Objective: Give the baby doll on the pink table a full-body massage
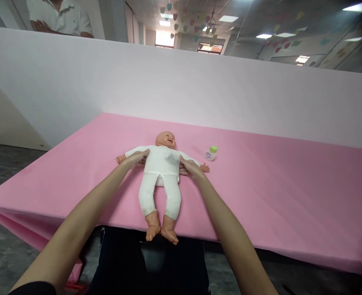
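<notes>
A baby doll (161, 164) with a white cloth body lies face up on the pink-covered table, its head toward the wall and its feet over the front edge. My left hand (138, 158) grips the doll's side under its arm, with the thumb on the chest. On the opposite side, my right hand (187, 165) holds the torso the same way. The fingers of both hands are partly hidden beneath the doll. A small clear jar (210, 154) with a green lid stands beyond the doll's outstretched arm, to the right of my right hand.
The pink tablecloth (276, 192) hangs over the table's front edge. A white partition (181, 90) runs along the back. Behind it, at upper left, stands a person (62, 18) in a white shirt with folded arms. Heart-shaped decorations (193, 22) hang from the ceiling.
</notes>
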`<state>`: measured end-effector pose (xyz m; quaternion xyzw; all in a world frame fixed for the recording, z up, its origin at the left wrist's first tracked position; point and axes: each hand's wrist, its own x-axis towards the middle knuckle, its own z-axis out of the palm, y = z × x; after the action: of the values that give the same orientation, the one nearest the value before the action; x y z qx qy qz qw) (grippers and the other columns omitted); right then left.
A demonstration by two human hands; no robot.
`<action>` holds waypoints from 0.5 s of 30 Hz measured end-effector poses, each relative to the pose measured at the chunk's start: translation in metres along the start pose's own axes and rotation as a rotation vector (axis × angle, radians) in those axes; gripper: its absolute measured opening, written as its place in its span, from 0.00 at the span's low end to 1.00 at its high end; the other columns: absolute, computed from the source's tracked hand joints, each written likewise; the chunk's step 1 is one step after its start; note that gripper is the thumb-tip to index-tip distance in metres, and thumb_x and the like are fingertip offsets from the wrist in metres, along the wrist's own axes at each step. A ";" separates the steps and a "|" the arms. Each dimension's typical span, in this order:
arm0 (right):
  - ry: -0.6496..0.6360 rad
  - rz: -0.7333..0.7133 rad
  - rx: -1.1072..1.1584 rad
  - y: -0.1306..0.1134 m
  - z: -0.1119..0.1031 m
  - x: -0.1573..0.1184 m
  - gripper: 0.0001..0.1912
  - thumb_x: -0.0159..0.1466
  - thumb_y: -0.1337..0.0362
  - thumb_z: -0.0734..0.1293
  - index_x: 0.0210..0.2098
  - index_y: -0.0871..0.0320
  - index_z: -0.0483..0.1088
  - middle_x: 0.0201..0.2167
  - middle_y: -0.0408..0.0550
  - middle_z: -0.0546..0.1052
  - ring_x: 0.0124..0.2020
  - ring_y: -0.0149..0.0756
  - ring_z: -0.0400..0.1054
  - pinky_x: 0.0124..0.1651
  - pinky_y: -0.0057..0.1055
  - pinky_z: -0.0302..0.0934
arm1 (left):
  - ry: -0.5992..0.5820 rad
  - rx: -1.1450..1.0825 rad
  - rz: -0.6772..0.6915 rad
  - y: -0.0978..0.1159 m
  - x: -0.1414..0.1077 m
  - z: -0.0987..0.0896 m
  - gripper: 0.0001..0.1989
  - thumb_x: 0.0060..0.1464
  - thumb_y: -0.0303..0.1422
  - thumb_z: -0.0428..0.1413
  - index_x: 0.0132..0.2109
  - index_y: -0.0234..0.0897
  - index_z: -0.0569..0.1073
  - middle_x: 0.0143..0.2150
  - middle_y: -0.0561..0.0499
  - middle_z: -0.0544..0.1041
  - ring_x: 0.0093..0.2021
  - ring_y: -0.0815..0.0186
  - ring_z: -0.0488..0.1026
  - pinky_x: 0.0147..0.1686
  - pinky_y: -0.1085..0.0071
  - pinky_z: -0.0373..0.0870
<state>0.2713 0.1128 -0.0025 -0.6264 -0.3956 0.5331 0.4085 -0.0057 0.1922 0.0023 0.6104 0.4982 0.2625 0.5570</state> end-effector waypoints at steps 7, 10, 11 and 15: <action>0.322 -0.564 -0.846 0.010 -0.054 -0.001 0.13 0.64 0.61 0.71 0.46 0.60 0.77 0.50 0.55 0.79 0.48 0.42 0.71 0.50 0.32 0.62 | 0.252 0.241 0.226 -0.019 -0.012 -0.042 0.18 0.53 0.41 0.66 0.48 0.35 0.81 0.47 0.41 0.83 0.47 0.53 0.79 0.48 0.61 0.75; 0.244 -0.495 -1.023 0.010 -0.061 -0.001 0.11 0.67 0.59 0.68 0.41 0.60 0.77 0.43 0.54 0.80 0.42 0.40 0.69 0.42 0.29 0.56 | 0.356 0.653 0.306 -0.025 -0.015 -0.050 0.18 0.53 0.41 0.66 0.50 0.40 0.81 0.50 0.43 0.82 0.52 0.48 0.77 0.49 0.62 0.71; 0.215 -0.470 -1.060 0.010 -0.062 -0.002 0.11 0.69 0.59 0.65 0.39 0.59 0.76 0.39 0.52 0.79 0.39 0.38 0.68 0.39 0.28 0.54 | 0.327 0.749 0.302 -0.028 -0.016 -0.051 0.17 0.54 0.39 0.65 0.50 0.42 0.81 0.50 0.44 0.82 0.52 0.48 0.77 0.49 0.63 0.70; 0.240 -0.469 -1.189 0.009 -0.059 -0.004 0.12 0.70 0.63 0.62 0.34 0.59 0.75 0.34 0.51 0.78 0.34 0.35 0.65 0.37 0.28 0.48 | 0.237 0.911 0.315 -0.036 -0.016 -0.058 0.17 0.62 0.31 0.51 0.52 0.46 0.81 0.51 0.47 0.82 0.52 0.52 0.77 0.47 0.65 0.67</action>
<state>0.3298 0.1007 -0.0034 -0.6979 -0.7010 0.0466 0.1390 -0.0738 0.1980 -0.0136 0.8257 0.5239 0.1668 0.1264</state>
